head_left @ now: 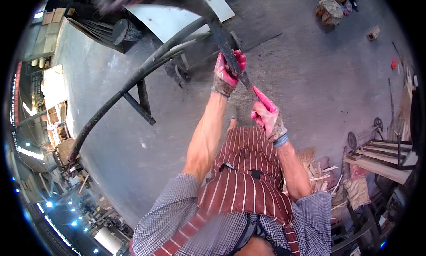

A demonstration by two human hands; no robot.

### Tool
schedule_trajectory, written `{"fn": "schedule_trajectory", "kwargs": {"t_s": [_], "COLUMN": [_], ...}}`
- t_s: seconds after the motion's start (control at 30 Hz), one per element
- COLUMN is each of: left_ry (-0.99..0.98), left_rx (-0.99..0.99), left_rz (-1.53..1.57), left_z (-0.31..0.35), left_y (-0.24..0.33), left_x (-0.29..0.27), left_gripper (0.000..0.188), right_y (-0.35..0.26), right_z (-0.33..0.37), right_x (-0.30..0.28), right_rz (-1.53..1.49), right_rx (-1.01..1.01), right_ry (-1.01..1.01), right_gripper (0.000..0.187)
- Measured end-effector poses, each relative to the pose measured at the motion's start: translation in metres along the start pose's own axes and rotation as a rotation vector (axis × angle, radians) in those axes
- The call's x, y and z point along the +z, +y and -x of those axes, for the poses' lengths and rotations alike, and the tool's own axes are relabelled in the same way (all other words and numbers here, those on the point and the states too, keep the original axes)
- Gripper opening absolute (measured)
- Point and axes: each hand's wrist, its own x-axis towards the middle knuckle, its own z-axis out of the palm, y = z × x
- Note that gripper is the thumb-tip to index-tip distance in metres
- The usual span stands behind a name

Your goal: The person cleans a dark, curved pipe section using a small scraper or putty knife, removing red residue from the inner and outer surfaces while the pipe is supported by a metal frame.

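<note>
My left hand (226,73), in a grey and pink coated work glove, is closed around the end of a dark bar of a curved wooden frame (126,86). The frame reaches up and to the left, with short dark stubs branching off it. My right hand (267,115), gloved alike, grips a narrow flat-bladed scraper (246,80), its index finger stretched along the tool. The blade meets the lower end of the bar, just below my left hand. The handle is mostly hidden in my fist.
A white board (164,21) lies behind the frame. A round wood block (329,11) stands on the floor at the far right. To the near right are wood scraps (317,174) and a slatted wheeled cart (384,154). Cluttered shelving lines the left side.
</note>
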Motion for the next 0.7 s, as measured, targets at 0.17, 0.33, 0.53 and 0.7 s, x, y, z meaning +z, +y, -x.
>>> {"fn": "schedule_trajectory", "kwargs": {"t_s": [0.17, 0.33, 0.53, 0.7], "left_ry": [-0.071, -0.152, -0.127, -0.072], "left_rx": [-0.053, -0.063, -0.149, -0.084], "left_rz": [-0.031, -0.053, 0.034, 0.178], "left_z": [-0.002, -0.008, -0.029, -0.029], "left_y": [-0.002, -0.011, -0.01, -0.029], "left_x": [0.002, 0.001, -0.019, -0.029], "left_gripper": [0.037, 0.042, 0.051, 0.055], "right_y": [0.02, 0.026, 0.053, 0.069], "right_z": [-0.008, -0.023, -0.043, -0.024], "right_x": [0.024, 0.066, 0.073, 0.074], "right_rz": [-0.062, 0.049, 0.161, 0.267], "right_rx": [-0.026, -0.142, -0.346, -0.444], "right_ry": [0.096, 0.285, 0.336, 0.414], "right_gripper": [0.051, 0.049, 0.051, 0.05]}}
